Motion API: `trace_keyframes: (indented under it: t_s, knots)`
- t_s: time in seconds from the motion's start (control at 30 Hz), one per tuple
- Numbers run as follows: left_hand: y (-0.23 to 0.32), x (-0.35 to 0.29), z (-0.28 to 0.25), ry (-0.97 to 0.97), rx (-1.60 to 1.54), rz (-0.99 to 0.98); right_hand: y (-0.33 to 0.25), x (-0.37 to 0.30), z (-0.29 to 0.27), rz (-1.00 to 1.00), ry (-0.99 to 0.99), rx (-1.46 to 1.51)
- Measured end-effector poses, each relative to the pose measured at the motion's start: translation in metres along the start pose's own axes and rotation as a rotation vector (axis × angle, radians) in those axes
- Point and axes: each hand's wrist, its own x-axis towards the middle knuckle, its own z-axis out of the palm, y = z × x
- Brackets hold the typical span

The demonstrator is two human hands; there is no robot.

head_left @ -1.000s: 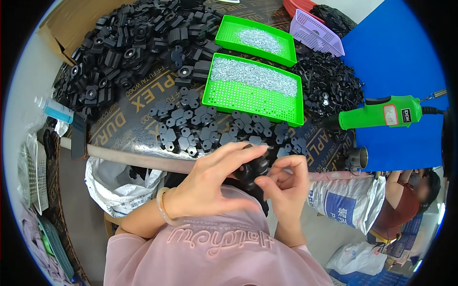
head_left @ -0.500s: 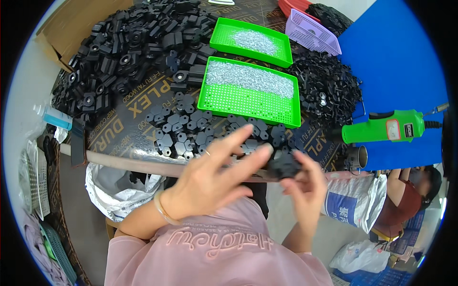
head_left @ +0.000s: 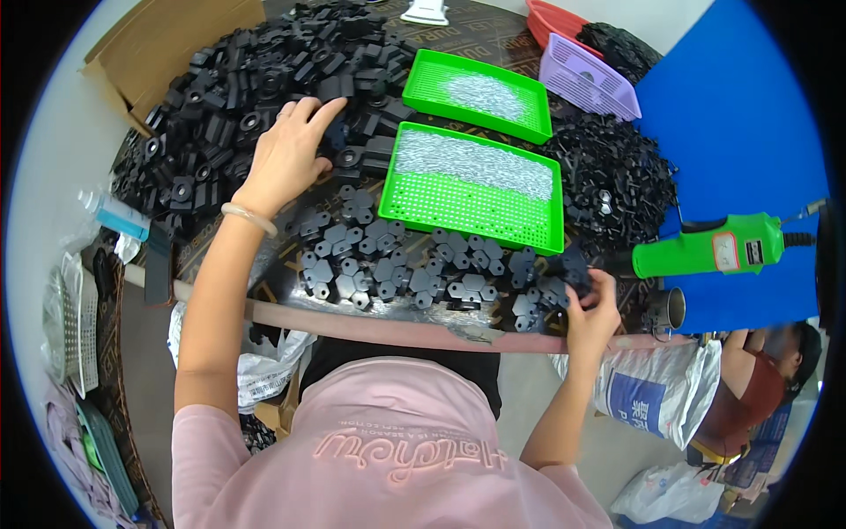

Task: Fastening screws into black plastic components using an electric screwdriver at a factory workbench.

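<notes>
My left hand reaches to the near right side of a big heap of black plastic housings. Its fingers and thumb are apart, with black parts lying between and around them. My right hand pinches a black plastic part at the right end of the hexagon-lobed black pieces, close to the dark tip of a green electric screwdriver. Several of those lobed pieces lie in loose rows along the table's front edge. Fingers partly hide the part in my right hand.
Two green perforated trays hold small silvery pieces. Beyond my right hand are a pile of small black parts, a purple basket and a metal cup. A cardboard box borders the heap; a person is at far right.
My left hand has moved from the front of the table to the heap at the far left. The right hand has carried its black part rightward, toward the screwdriver. The view has shifted slightly.
</notes>
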Motion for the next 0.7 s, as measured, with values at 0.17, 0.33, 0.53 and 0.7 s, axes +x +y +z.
trace_keyframes:
  t_s: [0.17,0.33,0.53,0.7]
  knots:
    - [-0.015,0.0,0.007,0.081,-0.034,0.023,-0.007,0.009,-0.018,-0.07,-0.284,0.185]
    - [-0.012,-0.008,-0.007,0.181,-0.239,-0.104,0.009,0.04,-0.027,-0.158,-0.036,0.001]
    - [0.057,-0.048,-0.042,0.149,-1.071,-0.197,0.009,0.062,-0.002,-0.232,-0.032,-0.372]
    - [0.091,-0.086,-0.057,0.073,-1.156,-0.195,0.005,0.053,0.005,-0.187,-0.047,-0.364]
